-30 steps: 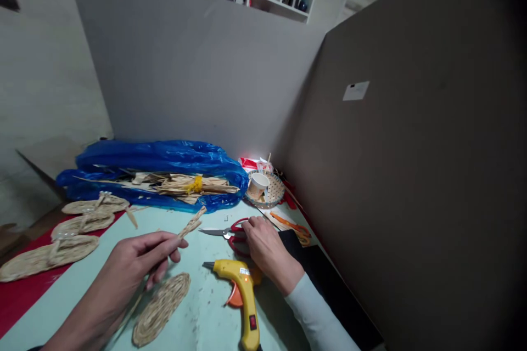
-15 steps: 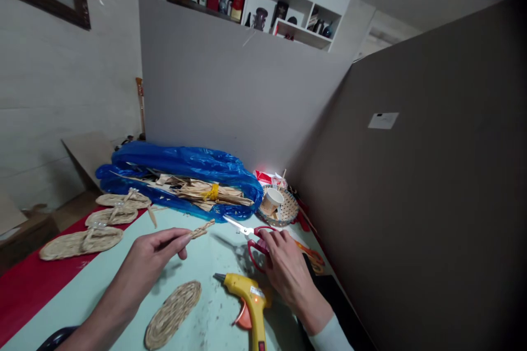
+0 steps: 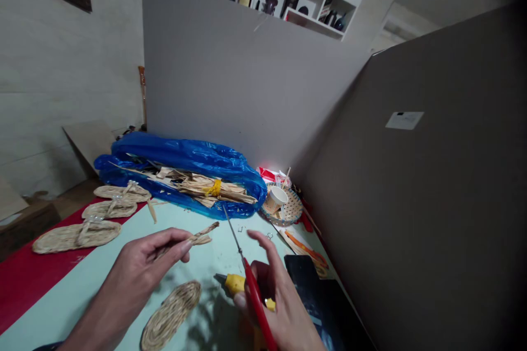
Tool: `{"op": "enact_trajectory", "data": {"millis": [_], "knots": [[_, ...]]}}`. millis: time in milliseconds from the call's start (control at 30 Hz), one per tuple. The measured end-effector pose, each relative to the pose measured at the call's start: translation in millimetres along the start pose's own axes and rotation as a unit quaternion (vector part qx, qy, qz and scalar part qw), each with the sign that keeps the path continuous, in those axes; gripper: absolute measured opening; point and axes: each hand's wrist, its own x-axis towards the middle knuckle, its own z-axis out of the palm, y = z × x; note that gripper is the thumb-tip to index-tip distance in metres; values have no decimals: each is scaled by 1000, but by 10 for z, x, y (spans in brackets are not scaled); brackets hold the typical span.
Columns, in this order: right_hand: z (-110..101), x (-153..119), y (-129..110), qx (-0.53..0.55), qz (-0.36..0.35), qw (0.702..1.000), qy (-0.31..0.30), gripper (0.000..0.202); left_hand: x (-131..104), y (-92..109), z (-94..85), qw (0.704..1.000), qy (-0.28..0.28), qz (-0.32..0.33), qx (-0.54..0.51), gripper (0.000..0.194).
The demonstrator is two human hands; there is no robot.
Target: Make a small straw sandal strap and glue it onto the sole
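Nearest the viewer, the right hand [image 3: 284, 299] grips the red-handled scissors [image 3: 256, 299], thumb and lower fingers about the handles, index finger extended clear of them; the scissors stand edge-on, tips pointing away, and whether the blades are parted cannot be told; below that hand, partly hidden by it, lies a yellow glue gun [image 3: 235, 284]; to its left, flat on the pale green tabletop [image 3: 168, 214], rests an oval woven sole [image 3: 172, 315]; beyond the sole, the left hand [image 3: 148, 263] pinches a braided straw strand [image 3: 203, 235] between thumb and fingers, its free end pointing towards the scissors blades but apart from them.

Farther off, left, three woven sandals [image 3: 76, 236] lie in a row; behind, a blue plastic bag [image 3: 181, 148] holds a straw bundle [image 3: 193, 185] tied in yellow; to its right, a round basket [image 3: 294, 208] contains a paper cup [image 3: 276, 199]; a grey partition [image 3: 247, 82] stands at the rear.
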Motion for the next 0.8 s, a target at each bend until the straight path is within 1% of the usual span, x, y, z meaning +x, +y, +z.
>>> {"op": "enact_trajectory", "data": {"millis": [100, 133, 267, 333, 400, 467, 533, 633, 700, 800], "knots": [[-19, -19, -69, -35, 20, 998, -45, 49, -24, -22, -24, 1000, -12, -17, -20, 39], [-16, -22, -88, -56, 31, 997, -51, 46, -31, -39, -33, 999, -19, -27, -28, 40], [34, -43, -192, -151, 104, 981, -61, 54, -58, -107, -53, 995, -43, -68, -58, 50], [59, -63, -240, -162, 120, 977, -70, 52, -77, -112, -39, 991, -70, -80, -78, 49], [77, -88, -252, -161, 112, 979, -60, 49, -101, -90, -11, 986, -102, -85, -99, 48], [89, -112, -231, -158, 98, 982, -38, 46, -130, -50, 19, 982, -114, -96, -118, 48], [104, -132, -211, -157, 87, 984, -23, 44, -157, -12, 47, 980, -111, -105, -128, 48], [143, -145, -235, -159, 106, 981, -29, 45, -198, 8, 88, 983, -90, -102, -122, 48], [174, -141, -271, -169, 108, 979, -31, 42, -226, -14, 117, 987, -77, -103, -96, 51], [195, -119, -274, -158, 80, 984, -26, 41, -252, -105, 129, 991, -80, -94, -58, 47]]}}
